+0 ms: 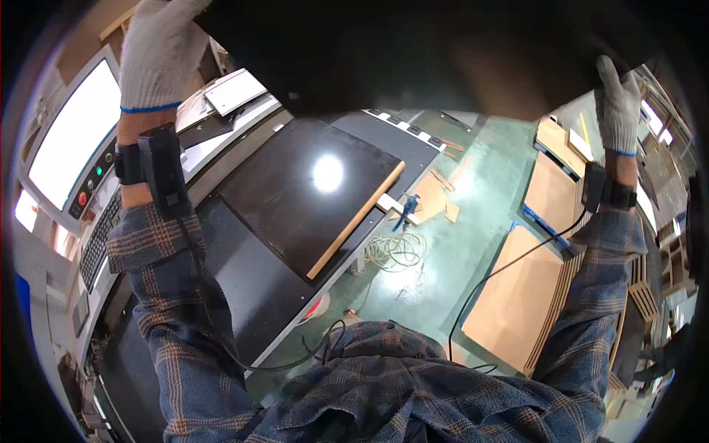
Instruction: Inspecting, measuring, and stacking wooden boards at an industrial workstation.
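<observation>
A large dark panel [384, 59] is held up across the top of the head view, its far part cut off by the picture's edge. My left hand [159, 59], in a white knit glove, grips its left side; the fingertips are partly out of view. At the panel's right corner my right hand [620, 103], gloved the same way, is closed on the edge with the thumb showing. Below the raised panel, another dark brown board [317, 192] with a light wooden strip [356, 221] along its right edge lies on the black machine table [244, 273].
To the left stand a bright screen [77, 136] with buttons and a keyboard [100, 240]. A blue air gun [406, 213] hangs by the table above a coiled hose [395, 251]. Stacked tan panels [509, 295] lie on the right; wood offcuts [436, 193] lie on the floor.
</observation>
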The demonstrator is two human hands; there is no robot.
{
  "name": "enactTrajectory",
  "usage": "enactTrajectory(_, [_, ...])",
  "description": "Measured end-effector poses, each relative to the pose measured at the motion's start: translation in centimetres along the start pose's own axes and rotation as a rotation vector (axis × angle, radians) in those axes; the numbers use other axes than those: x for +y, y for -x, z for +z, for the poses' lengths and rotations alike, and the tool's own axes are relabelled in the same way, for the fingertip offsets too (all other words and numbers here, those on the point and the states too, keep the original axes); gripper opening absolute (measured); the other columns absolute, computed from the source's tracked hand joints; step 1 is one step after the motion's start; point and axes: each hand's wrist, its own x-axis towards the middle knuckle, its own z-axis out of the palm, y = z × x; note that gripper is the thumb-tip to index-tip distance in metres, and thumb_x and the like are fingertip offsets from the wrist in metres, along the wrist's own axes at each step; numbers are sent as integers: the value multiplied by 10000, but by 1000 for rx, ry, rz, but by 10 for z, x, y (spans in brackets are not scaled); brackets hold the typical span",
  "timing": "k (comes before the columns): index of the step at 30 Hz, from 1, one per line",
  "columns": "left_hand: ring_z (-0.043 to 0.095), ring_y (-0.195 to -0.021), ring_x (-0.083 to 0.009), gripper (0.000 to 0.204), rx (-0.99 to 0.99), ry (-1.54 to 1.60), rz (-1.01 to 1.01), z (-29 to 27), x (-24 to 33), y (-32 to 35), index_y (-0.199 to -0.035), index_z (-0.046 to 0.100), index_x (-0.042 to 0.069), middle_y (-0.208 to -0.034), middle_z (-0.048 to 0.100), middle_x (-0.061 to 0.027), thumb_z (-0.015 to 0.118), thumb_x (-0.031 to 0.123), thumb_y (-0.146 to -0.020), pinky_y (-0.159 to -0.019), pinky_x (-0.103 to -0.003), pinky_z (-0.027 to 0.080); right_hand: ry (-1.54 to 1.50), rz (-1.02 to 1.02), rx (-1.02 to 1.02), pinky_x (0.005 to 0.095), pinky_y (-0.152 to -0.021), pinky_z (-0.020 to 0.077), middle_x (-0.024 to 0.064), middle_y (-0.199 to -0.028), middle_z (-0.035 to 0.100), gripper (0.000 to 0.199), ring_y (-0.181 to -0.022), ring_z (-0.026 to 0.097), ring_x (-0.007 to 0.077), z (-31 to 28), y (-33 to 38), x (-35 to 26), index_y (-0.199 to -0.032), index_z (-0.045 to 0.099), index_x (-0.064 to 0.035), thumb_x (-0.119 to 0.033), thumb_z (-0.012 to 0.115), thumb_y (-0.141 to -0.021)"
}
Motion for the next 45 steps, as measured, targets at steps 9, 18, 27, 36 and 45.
enactTrajectory(9, [709,-893,-171,284,200,-873,-144,-117,-29,64,-1171,757,34,-1008,781,-69,787,126,-905,-848,-325,565,0,-167,-484,297,-867,522,31,-1061,758,325,-939,667,124,159,-10,54,-1134,753,-11,-259,797,-928])
enactTrajectory(18, [702,-971,-371,211,-35,-1584,-162,-171,-81,187,-1048,772,45,-1015,760,-139,735,200,-909,-897,-459,545,-82,154,-752,371,-1002,587,89,-1301,703,513,-1129,678,191,253,-11,172,-1361,628,-18,-90,828,-894])
enactTrajectory(27, [743,-735,-213,222,78,-1107,-502,-173,-52,195,-987,818,84,-892,792,-96,866,202,-805,-698,-315,573,108,141,-1020,324,-961,530,106,-1180,745,431,-1069,670,162,324,-19,156,-1239,715,37,-198,829,-896])
enactTrajectory(36, [628,-542,-156,396,334,-947,-531,-159,-52,203,-1117,744,50,-688,683,-103,877,270,-815,-560,-305,531,69,150,-1029,327,-982,515,78,-1184,735,447,-1081,663,181,338,-64,139,-1210,704,46,-225,848,-884])
enactTrajectory(45, [706,-1063,-316,523,583,-865,-551,-158,-68,213,-1245,663,-51,-1128,737,-234,830,257,-856,-960,-392,537,-237,3,-1069,338,-1072,446,71,-1288,674,487,-1175,608,171,404,-39,105,-1400,587,22,-333,625,-1069])
